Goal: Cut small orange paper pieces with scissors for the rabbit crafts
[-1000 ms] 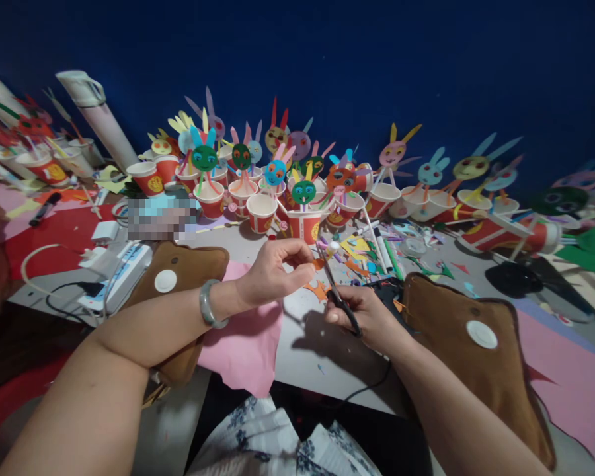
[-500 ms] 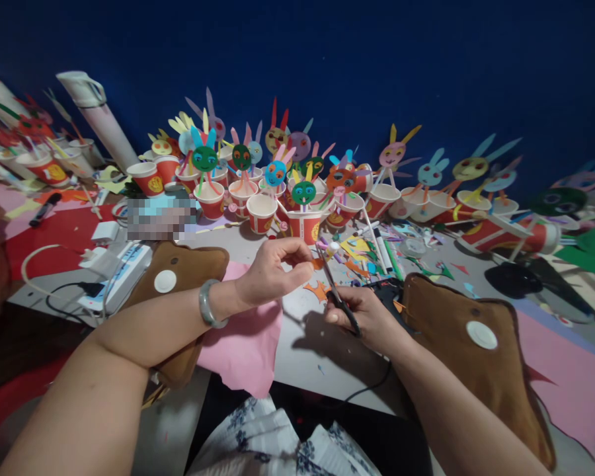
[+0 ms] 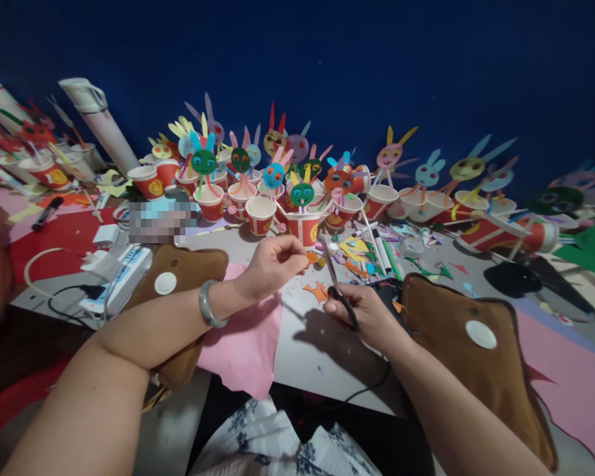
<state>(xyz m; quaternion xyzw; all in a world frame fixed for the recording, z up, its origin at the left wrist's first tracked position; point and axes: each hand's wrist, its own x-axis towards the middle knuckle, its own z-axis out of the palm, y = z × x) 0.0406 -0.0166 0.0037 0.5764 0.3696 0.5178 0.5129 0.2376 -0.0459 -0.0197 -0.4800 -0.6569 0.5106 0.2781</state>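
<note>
A person's left hand (image 3: pixel 274 268), fingers curled and back turned up, pinches a small orange paper piece (image 3: pixel 312 258) between thumb and forefinger, its wrist ringed by a pale bangle (image 3: pixel 205 305). The left forearm slants in from below, elbow bent, passing over a brown pouch (image 3: pixel 198 261). Just beside it, slightly lower, the right hand (image 3: pixel 371 316) grips a pair of scissors (image 3: pixel 332 272) by the black handles, blades pointing up and away, the tips near the orange piece but apart from it; whether the blades are parted is hard to tell. The right forearm angles in from the opposite side, with a second brown pouch (image 3: pixel 456 344) to its right. Between the hands, a jagged orange scrap (image 3: pixel 316 291) lies on the table (image 3: pixel 290 360). Pink paper (image 3: pixel 248 350) spreads beneath the left wrist, while a red paper cup (image 3: pixel 303 228) bearing a green rabbit face (image 3: pixel 302 194) stands just beyond the left fingertips.
</note>
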